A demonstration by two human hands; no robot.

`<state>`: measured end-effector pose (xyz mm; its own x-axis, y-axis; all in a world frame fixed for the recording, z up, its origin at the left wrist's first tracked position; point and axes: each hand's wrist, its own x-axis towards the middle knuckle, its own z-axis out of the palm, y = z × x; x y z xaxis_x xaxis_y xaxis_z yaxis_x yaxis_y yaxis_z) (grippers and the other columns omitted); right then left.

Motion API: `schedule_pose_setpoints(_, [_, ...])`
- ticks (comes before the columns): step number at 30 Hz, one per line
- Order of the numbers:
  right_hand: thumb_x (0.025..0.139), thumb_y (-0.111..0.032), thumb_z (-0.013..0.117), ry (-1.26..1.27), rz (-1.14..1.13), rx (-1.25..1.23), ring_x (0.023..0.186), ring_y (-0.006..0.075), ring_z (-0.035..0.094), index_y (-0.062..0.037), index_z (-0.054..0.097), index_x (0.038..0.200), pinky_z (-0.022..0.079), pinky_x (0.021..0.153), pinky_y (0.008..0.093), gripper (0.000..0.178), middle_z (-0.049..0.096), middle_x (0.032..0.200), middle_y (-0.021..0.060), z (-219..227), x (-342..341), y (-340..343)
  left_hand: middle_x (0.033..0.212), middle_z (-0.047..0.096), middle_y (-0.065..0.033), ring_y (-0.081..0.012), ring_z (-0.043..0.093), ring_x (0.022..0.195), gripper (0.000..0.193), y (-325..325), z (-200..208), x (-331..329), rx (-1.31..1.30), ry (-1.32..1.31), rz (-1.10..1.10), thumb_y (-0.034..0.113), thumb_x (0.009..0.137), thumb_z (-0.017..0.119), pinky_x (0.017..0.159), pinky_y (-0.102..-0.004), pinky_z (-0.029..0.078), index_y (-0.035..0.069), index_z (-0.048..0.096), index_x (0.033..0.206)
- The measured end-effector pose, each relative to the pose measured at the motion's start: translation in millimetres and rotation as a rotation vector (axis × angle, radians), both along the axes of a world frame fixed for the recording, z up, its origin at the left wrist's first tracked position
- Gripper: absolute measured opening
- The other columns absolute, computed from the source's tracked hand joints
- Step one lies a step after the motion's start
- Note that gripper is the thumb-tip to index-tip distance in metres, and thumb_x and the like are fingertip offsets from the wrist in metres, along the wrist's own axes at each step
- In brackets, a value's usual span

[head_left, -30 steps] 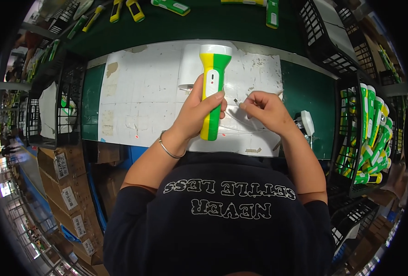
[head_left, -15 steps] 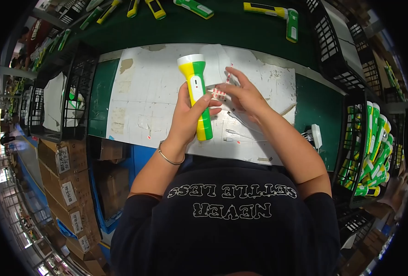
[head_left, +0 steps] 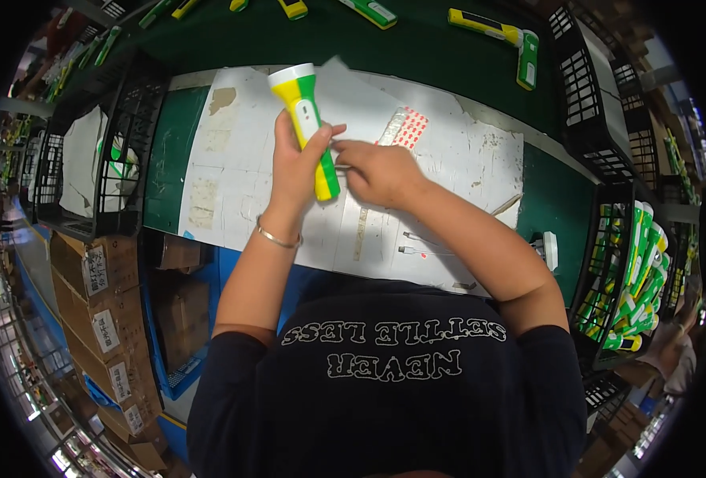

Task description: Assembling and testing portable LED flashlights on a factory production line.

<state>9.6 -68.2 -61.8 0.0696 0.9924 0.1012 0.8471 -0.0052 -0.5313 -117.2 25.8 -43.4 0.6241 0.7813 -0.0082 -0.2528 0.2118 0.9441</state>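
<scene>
Clamping a torch [head_left: 306, 115] in the left grip [head_left: 291, 167] above the white-topped surface [head_left: 249, 215], pointing its head toward eleven o'clock. Curling the right grip [head_left: 383, 172] close by at four o'clock, hiding its tips, so being unable to tell pinched from apart. Showing a red-marked sheet [head_left: 411, 129] on the surface at one o'clock from that grip, and cables [head_left: 410, 250] at five. Facing a green strip [head_left: 416, 56] bearing other torches [head_left: 526, 64] at twelve, and having a black basket [head_left: 134, 99] at nine, a torch-filled crate [head_left: 627, 255] at four, cartons [head_left: 110, 299] toward eight.
</scene>
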Motion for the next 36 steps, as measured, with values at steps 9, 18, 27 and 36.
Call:
schedule_pose_setpoints(9, [0.079,-0.019,0.055,-0.142,-0.075,-0.087,0.081,0.0221,0.063,-0.0199,0.060,0.104,0.051,0.065,0.0343,0.025,0.062,0.100,0.0014,18.5,62.7,-42.3,0.111,0.053,-0.0184,-0.0225,0.058,0.098,0.067,13.1,-11.9,13.9,0.256,0.466,0.004,0.028,0.079,0.068,0.082,-0.0308,0.048,-0.003,0.033,0.127])
schedule_pose_setpoints(18, [0.083,-0.022,0.054,-0.418,0.013,-0.302,0.079,0.0263,0.063,-0.0203,0.057,0.109,0.051,0.065,0.0374,0.025,0.063,0.094,0.0064,21.0,84.3,11.6,0.113,0.054,-0.0208,-0.0251,0.057,0.099,0.070,17.7,-13.2,18.8,0.284,0.607,-0.086,0.028,0.077,0.069,0.084,-0.0315,0.047,-0.006,0.034,0.128])
schedule_pose_setpoints(27, [0.083,-0.022,0.054,-0.255,0.014,-0.247,0.088,0.0244,0.061,-0.0162,0.065,0.096,0.050,0.073,0.0369,0.017,0.062,0.096,0.0039,16.6,86.0,15.0,0.114,0.052,-0.0149,-0.0203,0.053,0.100,0.070,16.3,-13.9,19.3,0.199,0.540,-0.031,0.028,0.075,0.071,0.087,-0.0297,0.043,-0.002,0.037,0.128])
schedule_pose_setpoints(36, [0.080,-0.016,0.059,-0.159,-0.078,-0.128,0.082,0.0233,0.061,-0.0107,0.065,0.095,0.050,0.072,0.0336,0.017,0.062,0.094,0.0039,4.9,69.8,-5.6,0.112,0.055,-0.0205,-0.0253,0.057,0.101,0.070,15.2,-20.9,19.5,0.310,0.547,-0.027,0.029,0.075,0.070,0.085,-0.0322,0.046,-0.006,0.036,0.126])
